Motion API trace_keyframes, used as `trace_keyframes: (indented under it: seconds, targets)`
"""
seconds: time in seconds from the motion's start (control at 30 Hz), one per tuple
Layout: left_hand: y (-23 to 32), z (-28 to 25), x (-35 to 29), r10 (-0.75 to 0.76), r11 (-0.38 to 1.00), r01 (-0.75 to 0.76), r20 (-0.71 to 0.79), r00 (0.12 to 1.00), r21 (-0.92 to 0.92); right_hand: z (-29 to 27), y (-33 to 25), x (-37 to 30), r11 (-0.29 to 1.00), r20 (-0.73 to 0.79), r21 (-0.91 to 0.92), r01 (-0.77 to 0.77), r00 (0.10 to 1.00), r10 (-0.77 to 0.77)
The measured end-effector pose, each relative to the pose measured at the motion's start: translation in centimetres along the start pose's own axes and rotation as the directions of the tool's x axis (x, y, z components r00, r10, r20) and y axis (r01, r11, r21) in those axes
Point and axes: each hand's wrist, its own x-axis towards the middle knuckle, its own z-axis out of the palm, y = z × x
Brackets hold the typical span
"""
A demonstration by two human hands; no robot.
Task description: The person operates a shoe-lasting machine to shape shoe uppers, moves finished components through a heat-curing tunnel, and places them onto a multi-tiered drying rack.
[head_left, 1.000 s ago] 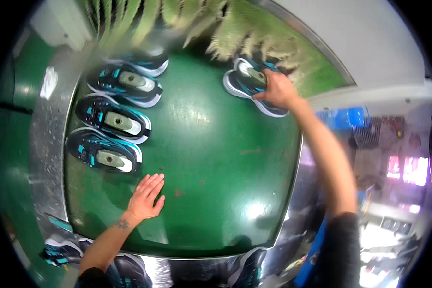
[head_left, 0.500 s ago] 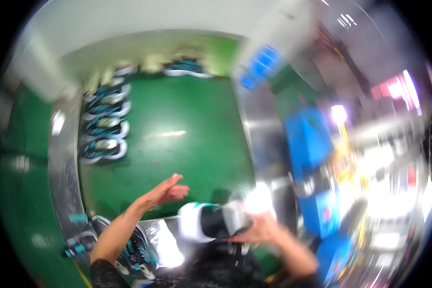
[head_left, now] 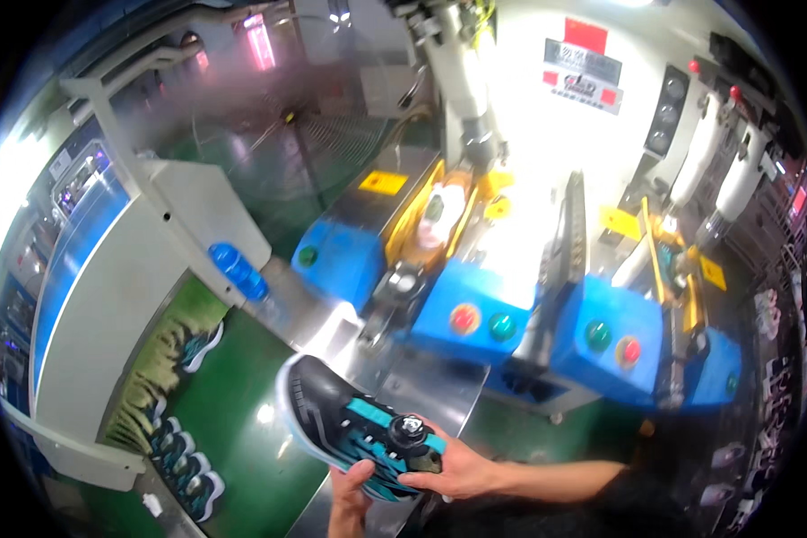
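Both my hands hold a black and teal sneaker (head_left: 318, 403) with a white sole. It is tilted, its toe toward the upper left and its heel near my wrists. My left hand (head_left: 350, 493) grips the sole side from below, with the thumb on the edge of the upper. My right hand (head_left: 457, 466) is closed round the heel and collar, its thumb lying across the side. A round black knob (head_left: 410, 429) sits on the shoe's upper beside my right fingers. The fingers under the shoe are hidden.
Ahead stands a machine with blue housings (head_left: 466, 309) and red and green buttons. A shoe (head_left: 442, 215) sits between its yellow side plates (head_left: 405, 211). A blue bottle (head_left: 238, 271) is on the metal ledge at left. Several sneakers (head_left: 188, 471) lie on the green surface (head_left: 251, 430).
My view has swung right, from the green surface to the machine. My left hand was open and apart from the shoe; now it grips it too. The right hand keeps its hold.
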Motion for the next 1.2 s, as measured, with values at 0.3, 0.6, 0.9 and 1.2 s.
trace_keyframes:
  seconds: [0.3, 0.6, 0.9, 1.2]
  targets:
    - [-9.2, 5.9, 24.3, 0.191, 0.810, -0.259, 0.181, 0.965, 0.526, -11.5, 0.4, -3.9, 0.993, -0.402, 0.103, -0.051, 0.911, 0.089]
    - [-18.8, 7.3, 47.8, 0.055, 0.074, -0.373, 0.370, 0.927, 0.925, -10.7, -1.0, 1.1, 0.898, -0.619, -0.012, -0.439, 0.709, 0.339]
    - [-0.2, 0.9, 40.7, -0.351, 0.895, 0.367, -0.107, 0.930, 0.256, -14.2, -3.5, 10.1, 0.885, -0.584, 0.426, -0.189, 0.689, 0.429]
    - [-0.6, -27.3, 13.7, 0.334, 0.250, 0.006, -0.092, 0.938, 0.968, -30.5, -0.2, 35.6, 0.764, -0.874, -0.080, -0.640, 0.414, 0.255]
